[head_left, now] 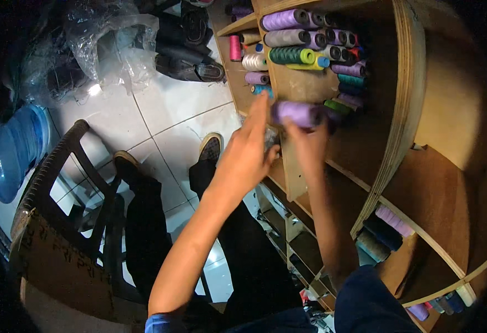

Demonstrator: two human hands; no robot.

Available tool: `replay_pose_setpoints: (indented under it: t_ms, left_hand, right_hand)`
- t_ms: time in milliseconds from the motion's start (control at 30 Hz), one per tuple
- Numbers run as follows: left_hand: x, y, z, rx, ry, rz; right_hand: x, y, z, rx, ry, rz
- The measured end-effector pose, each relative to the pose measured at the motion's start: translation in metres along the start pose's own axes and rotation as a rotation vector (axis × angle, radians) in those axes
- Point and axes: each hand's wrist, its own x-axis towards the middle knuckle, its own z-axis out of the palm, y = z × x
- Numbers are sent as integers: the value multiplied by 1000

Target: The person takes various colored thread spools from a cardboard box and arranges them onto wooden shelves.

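My right hand (311,145) grips a purple thread spool (293,112) in front of the wooden shelf (301,83); both are smeared by motion. My left hand (243,158) is open beside the shelf's upright edge, its fingers stretched toward a blue spool (261,90). It holds nothing that I can see. Stacked in the compartment beyond are a purple spool (284,20), a grey spool (285,38), a dark green spool (290,55) and several more. A pink spool (235,48) and a white spool (254,61) stand in the narrow compartment to the left.
Lower right, another compartment holds a grey-brown spool (373,246) among others. A dark chair (77,166) stands at left, near a blue water bottle (13,155). Clear plastic wrapping (110,44) and dark shoes (190,66) lie on the white tiled floor (157,111).
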Motion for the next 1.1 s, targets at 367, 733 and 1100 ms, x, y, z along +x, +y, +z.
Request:
replay_pose_setpoints:
  t_ms: [367, 733, 1100]
  left_hand:
    - [-66, -31, -31, 35, -112, -327]
    - [-85, -85, -54, 116, -63, -413]
    - [-62, -79, -45, 108, -35, -349]
  right_hand:
    - [148, 55, -100, 410, 704, 294]
    - [223, 155, -137, -341, 311, -255]
    - [217, 103, -116, 374, 593, 225]
